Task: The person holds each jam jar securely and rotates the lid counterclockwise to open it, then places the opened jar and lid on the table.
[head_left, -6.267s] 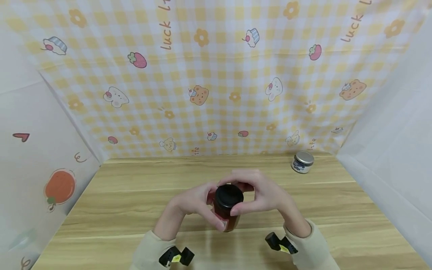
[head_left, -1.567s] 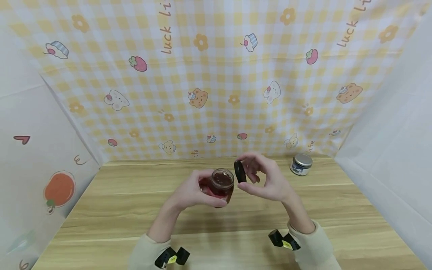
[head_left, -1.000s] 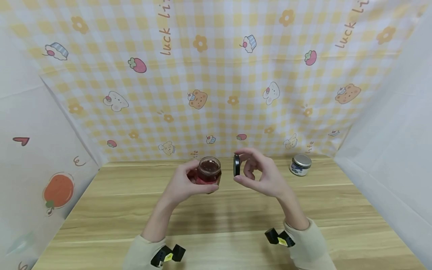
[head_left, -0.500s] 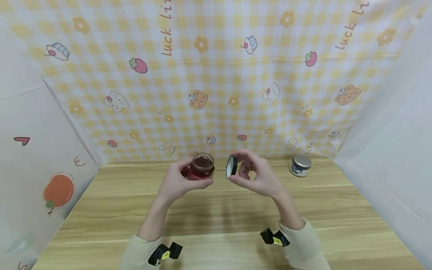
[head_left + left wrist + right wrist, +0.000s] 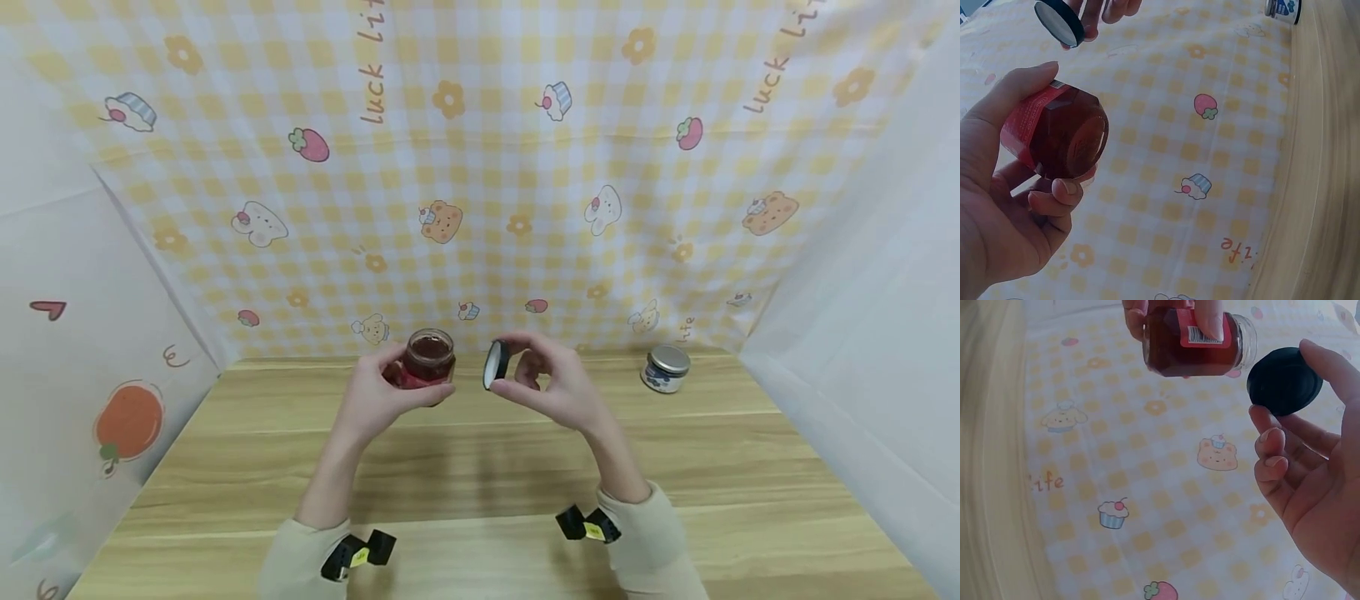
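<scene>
My left hand (image 5: 378,392) grips an uncapped glass jar (image 5: 429,354) of dark red contents, thumb across its near side. The jar is held above the table, its mouth facing up. In the right wrist view a red label with a barcode (image 5: 1205,335) shows on the jar. My right hand (image 5: 551,379) pinches a black lid (image 5: 495,365) by its edge between thumb and fingers, the white inside turned toward the jar. Lid and jar are apart, with a gap between them. The left wrist view shows the jar's faceted side and base (image 5: 1088,147).
A small jar (image 5: 665,368) with a silver lid and blue-and-white label stands at the back right of the wooden table (image 5: 480,483). A yellow checked cloth (image 5: 487,167) hangs behind the table, and white sheets (image 5: 885,300) flank both sides.
First both hands were on the capped jar; the lid then came off in my right hand. Since then both hands have shifted left, and the lid has turned to show its white inside.
</scene>
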The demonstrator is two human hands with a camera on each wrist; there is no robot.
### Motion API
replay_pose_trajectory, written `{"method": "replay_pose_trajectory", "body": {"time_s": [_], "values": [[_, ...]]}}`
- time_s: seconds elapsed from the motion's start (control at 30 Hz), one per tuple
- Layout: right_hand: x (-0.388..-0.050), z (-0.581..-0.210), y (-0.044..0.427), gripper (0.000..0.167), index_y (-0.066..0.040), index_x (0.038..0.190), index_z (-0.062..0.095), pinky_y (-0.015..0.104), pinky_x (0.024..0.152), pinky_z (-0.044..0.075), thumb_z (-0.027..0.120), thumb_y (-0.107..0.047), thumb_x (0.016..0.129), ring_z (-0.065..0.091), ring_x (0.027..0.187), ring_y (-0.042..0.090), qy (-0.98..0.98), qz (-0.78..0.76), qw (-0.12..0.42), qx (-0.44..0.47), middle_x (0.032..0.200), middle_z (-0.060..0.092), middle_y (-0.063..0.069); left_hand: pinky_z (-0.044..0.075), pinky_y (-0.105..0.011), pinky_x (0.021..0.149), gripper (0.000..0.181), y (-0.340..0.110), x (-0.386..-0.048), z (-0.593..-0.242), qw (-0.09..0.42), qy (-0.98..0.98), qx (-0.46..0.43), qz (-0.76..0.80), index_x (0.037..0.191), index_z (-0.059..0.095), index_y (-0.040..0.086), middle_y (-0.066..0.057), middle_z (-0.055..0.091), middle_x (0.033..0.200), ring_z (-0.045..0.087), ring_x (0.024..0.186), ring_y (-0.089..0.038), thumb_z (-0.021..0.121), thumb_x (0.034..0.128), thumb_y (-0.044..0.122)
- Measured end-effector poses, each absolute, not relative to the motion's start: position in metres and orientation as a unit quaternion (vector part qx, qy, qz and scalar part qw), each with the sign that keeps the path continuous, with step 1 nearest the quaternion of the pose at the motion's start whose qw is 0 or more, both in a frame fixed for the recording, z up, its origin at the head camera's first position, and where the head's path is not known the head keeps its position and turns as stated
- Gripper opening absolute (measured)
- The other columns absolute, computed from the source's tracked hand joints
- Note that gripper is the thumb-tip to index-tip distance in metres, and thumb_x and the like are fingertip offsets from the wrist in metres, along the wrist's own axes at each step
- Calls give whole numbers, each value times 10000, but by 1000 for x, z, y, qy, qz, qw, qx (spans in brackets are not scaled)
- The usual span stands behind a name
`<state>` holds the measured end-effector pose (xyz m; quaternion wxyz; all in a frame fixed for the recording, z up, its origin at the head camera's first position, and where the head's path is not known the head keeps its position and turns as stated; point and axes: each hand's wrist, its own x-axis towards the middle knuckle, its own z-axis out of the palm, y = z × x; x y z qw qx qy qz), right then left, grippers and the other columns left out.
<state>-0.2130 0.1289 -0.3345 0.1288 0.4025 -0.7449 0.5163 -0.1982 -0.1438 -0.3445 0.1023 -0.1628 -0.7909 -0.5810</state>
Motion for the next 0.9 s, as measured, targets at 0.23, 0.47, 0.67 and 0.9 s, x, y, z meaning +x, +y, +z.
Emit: {"method": "replay_pose_trajectory", "body": {"time_s": [0.23,0.47,0.67,0.9], "values": [[-219,-338,118,478,-57,1295,626,243,538,404,794,-7,851,493,608,150,-745,529,119,388,1010,655,49,490,-313,592,393,-153,-202,-348,116,-798,-141,-574,1052,746,144,-60,693,911,594,733,-233,935,724,247],[-224,-342,111,504,-35,1289,614,236,521,393,811,8,827,492,597,147,-749,539,105,371,1021,675,89,511,-321,634,430,-160,-204,-349,117,-801,-113,-576,1085,732,122,-69,706,940,620,796,-245,930,734,272],[-229,-345,104,545,3,1295,581,236,534,395,822,20,807,509,592,183,-757,535,97,362,1064,708,148,513,-322,662,441,-167,-208,-351,127,-809,-102,-565,1105,732,111,-71,706,987,614,821,-249,916,753,301],[-234,-351,97,532,-23,1287,575,244,540,416,830,-32,821,521,561,174,-752,554,91,345,1060,705,145,498,-295,649,434,-171,-211,-354,148,-811,-96,-558,1092,745,104,-76,681,1013,582,797,-232,923,745,294]]}}
